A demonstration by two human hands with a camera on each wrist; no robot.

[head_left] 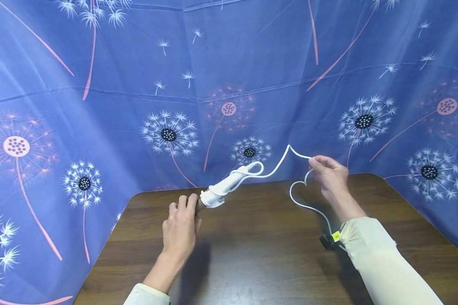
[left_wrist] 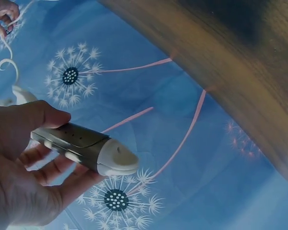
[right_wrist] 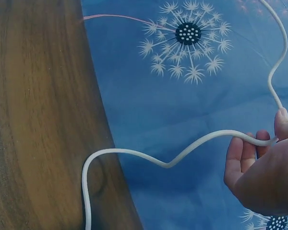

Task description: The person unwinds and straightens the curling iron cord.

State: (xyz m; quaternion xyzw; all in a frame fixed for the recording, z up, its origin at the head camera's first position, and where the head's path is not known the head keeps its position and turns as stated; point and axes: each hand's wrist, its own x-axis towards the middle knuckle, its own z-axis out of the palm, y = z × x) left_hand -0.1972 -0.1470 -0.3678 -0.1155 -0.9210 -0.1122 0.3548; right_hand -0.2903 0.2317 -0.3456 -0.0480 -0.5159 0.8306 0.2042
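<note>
Here, the left hand [head_left: 180,228] curls round a handheld appliance [head_left: 224,185], while the right hand [head_left: 331,177] pinches its white cord [right_wrist: 168,165].

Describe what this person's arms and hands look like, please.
The right sleeve is pale cream, plain and long, looking slightly gathered near the wrist. The left sleeve matches in colour, though only its end shows. The left grip and right grip are bare human hands, with no gloves or rings visible.

Bright head view, dimmer bluish wrist views, soft shadows, faint sheen on wooden tabletop [head_left: 267,237]
</note>
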